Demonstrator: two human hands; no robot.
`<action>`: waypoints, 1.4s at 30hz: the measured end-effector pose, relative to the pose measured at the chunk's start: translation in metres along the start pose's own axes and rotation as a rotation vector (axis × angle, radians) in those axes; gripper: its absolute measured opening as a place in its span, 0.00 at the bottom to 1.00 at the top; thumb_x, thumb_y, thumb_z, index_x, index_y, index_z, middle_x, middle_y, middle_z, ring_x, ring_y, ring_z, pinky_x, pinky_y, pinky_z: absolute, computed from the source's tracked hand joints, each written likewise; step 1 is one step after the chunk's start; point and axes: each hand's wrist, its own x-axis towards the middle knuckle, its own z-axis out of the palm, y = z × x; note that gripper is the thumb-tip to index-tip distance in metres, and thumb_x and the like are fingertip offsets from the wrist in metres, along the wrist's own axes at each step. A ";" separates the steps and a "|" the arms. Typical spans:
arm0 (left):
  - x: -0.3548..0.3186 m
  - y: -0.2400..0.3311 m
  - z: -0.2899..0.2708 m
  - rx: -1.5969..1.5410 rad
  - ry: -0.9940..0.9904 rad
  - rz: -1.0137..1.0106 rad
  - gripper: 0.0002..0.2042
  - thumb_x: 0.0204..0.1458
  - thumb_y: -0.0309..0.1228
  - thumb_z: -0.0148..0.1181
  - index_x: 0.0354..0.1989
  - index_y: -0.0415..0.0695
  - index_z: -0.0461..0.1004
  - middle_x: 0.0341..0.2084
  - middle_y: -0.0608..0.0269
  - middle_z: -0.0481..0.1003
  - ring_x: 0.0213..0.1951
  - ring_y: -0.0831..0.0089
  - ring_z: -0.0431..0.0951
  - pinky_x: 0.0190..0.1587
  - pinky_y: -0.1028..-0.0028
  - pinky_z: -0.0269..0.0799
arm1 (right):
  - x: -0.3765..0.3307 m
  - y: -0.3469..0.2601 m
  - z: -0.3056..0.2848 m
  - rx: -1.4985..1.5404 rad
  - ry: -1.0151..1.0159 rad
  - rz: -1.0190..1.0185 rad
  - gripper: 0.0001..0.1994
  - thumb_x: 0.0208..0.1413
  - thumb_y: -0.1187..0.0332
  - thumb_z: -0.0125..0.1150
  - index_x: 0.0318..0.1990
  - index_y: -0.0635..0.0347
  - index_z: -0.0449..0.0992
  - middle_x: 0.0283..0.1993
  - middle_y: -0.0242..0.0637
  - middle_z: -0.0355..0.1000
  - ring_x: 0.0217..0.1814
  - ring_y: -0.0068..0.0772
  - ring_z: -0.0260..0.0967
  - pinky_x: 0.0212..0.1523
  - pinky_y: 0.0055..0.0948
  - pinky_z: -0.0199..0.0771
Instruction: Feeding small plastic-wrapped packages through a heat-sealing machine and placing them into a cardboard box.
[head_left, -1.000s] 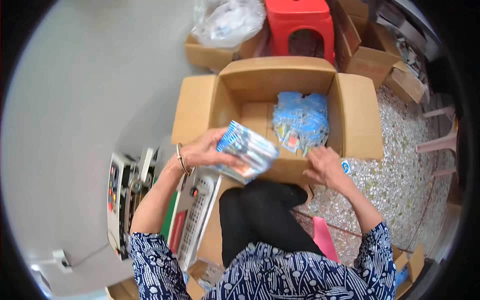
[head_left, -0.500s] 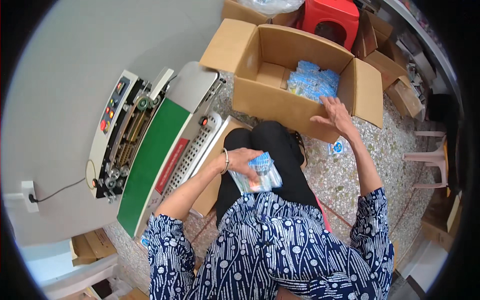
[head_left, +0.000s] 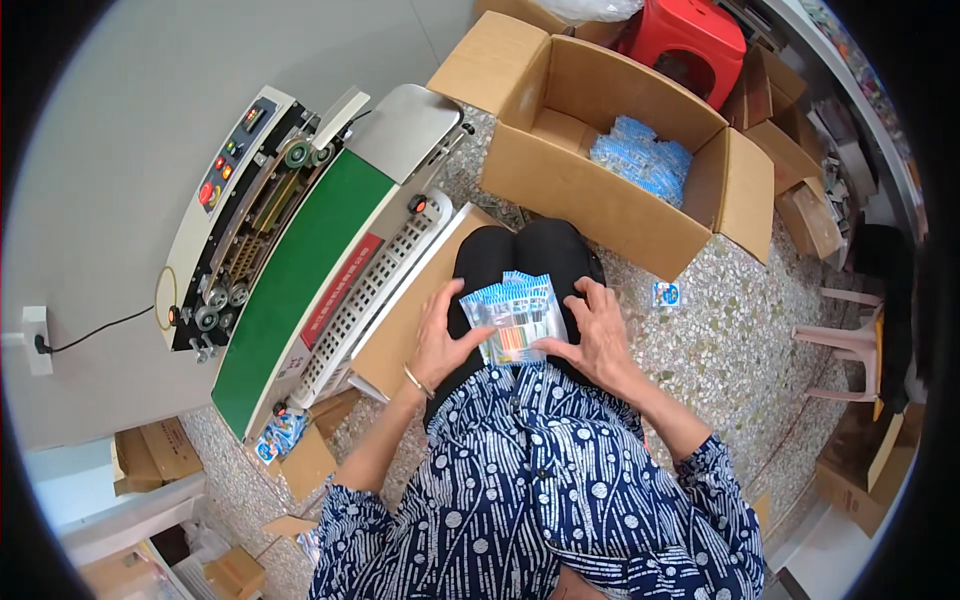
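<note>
two hands, bare, set either side of a loose stack of packets [head_left: 515, 318], clear-fronted with blue-striped edges, lying slightly fanned on black trousers [head_left: 488, 252] at the lap. left hand [head_left: 437, 342]: bangle [head_left: 418, 382] at wrist; thumb against the stack's left part, other fingers spread and curved, not clenched; half a second ago it alone gripped the packets, and a second ago it held them up in front of the box. right hand [head_left: 600, 342]: thumb at the stack's lower right edge, other fingers bent but released; formerly at the rim of the box [head_left: 590, 215], now come back to the lap. one box, cardboard, flaps spread, ahead and to the right, now well apart from both hands; inside, one pile [head_left: 643, 165] of blue-striped packets, remaining at its right end. one machine [head_left: 300, 285], green belt, at left, in fuller view than a second ago. one stool [head_left: 692, 40], red, beyond the box. one card [head_left: 665, 294], blue and white, on the speckled floor [head_left: 700, 370] right of the right hand. one chair [head_left: 850, 340], pale pink, partly seen, far right. one shirt [head_left: 480, 470], dark blue with white print, worn.
</note>
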 end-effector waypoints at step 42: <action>-0.037 -0.032 0.050 0.069 0.377 -0.170 0.14 0.41 0.33 0.66 0.34 0.41 0.72 0.51 0.49 0.63 0.54 0.54 0.61 0.57 0.61 0.54 | 0.041 -0.016 0.020 1.200 -0.238 0.342 0.09 0.51 0.68 0.61 0.36 0.65 0.77 0.32 0.30 0.75 0.32 0.16 0.69 0.36 0.19 0.68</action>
